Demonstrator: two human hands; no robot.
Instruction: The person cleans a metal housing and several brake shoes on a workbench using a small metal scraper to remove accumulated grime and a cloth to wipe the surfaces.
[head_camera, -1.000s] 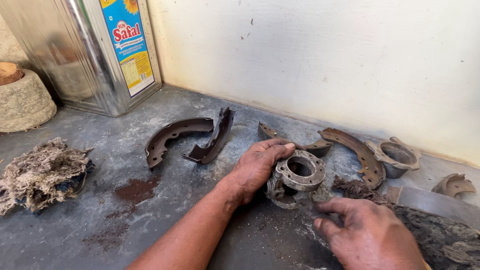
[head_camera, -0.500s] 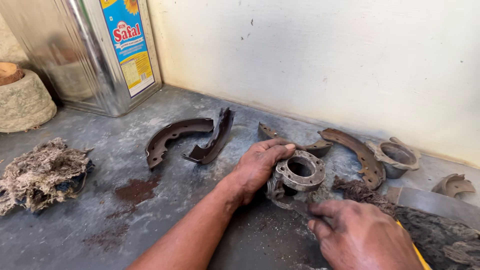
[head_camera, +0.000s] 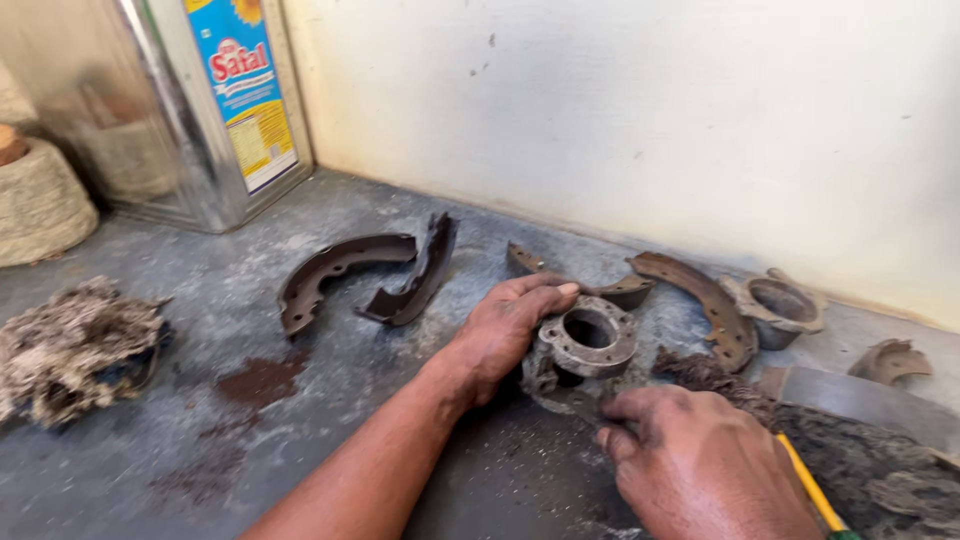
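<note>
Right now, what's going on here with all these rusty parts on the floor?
A person is working on a round metal hub on a grimy grey floor. The left hand steadies the hub from the side, while the right hand presses a thin tool with a yellow handle against its lower edge. Curved brake shoes lie around it, a second hub sits near the wall, a wad of fibrous waste lies at the left, and a large metal tin stands at the back.
</note>
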